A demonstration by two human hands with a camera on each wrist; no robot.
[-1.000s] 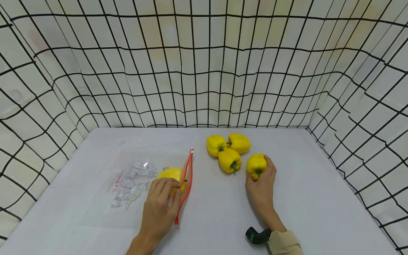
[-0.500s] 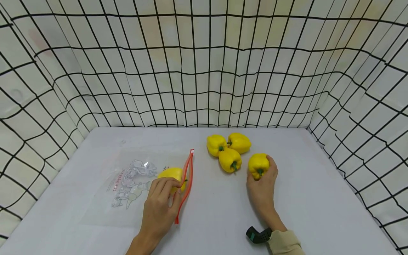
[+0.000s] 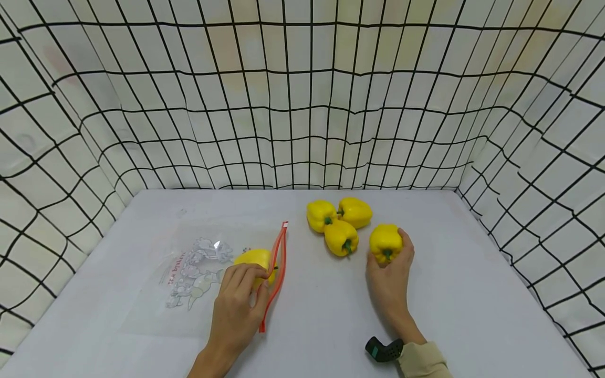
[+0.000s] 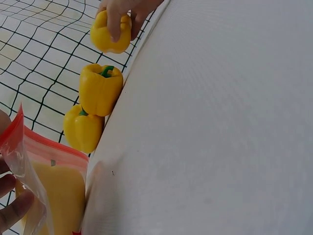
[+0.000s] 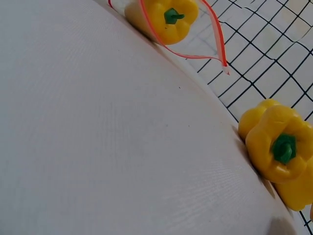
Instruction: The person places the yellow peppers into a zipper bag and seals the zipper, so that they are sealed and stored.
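My left hand (image 3: 238, 307) pinches the upper edge of a clear zip bag (image 3: 156, 317) with a red zip strip. The bag lies flat, its mouth held apart and facing right. Inside, just behind the mouth, is a yellow bell pepper (image 3: 251, 256), partly covered by my fingers; its green stem shows in the right wrist view. My right hand (image 3: 393, 286) grips another yellow bell pepper (image 3: 385, 241) from the right, stem towards me. In the left wrist view, that held pepper (image 4: 108, 34) hangs from the fingers.
Several yellow bell peppers are in view; one loose pepper (image 3: 341, 239) sits left of my right hand, touching two more behind it. The white table (image 3: 321, 325) is bordered by black grid netting (image 3: 298, 126). A black wrist device (image 3: 383, 350) sits by the right sleeve.
My right hand has shifted slightly right and away from me with the pepper in its grip. The left hand and the bag have stayed put.
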